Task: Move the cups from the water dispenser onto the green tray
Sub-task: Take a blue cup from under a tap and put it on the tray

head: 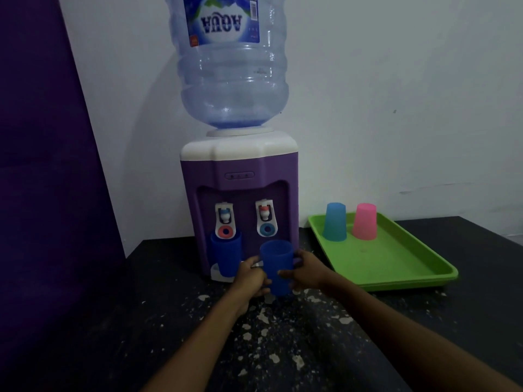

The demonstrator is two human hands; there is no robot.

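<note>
Both hands are on one dark blue cup (276, 267) right in front of the purple water dispenser (240, 176) — the left hand (252, 278) wraps its lower left side, the right hand (304, 271) presses in from the right with fingertips (283, 273) laid across the front wall. The cup is upright, mouth up, clasped between the two palms just ahead of the dispenser's base and below the right-hand tap (265, 213). Whether its bottom is touching the table (283, 349) or raised a little off it, I cannot tell.

A second dark blue cup (225, 254) stands upright under the left-hand tap (225, 217), tucked into the dispenser's recess on the white drip ledge, untouched by either hand.

Off to the right, the green tray (396, 264) lies flat on the dark, white-speckled table, well apart from the hands. Two cups are on it at the far end, both upside down — a light blue cup (335, 221) on the left and a pink cup (365, 221) just beside it, close together. The near half of the tray is bare green.

On top of the dispenser sits a big translucent water bottle (232, 66), neck down, its label reading upside down. A white wall stands behind and a purple panel (42, 137) fills the left.
</note>
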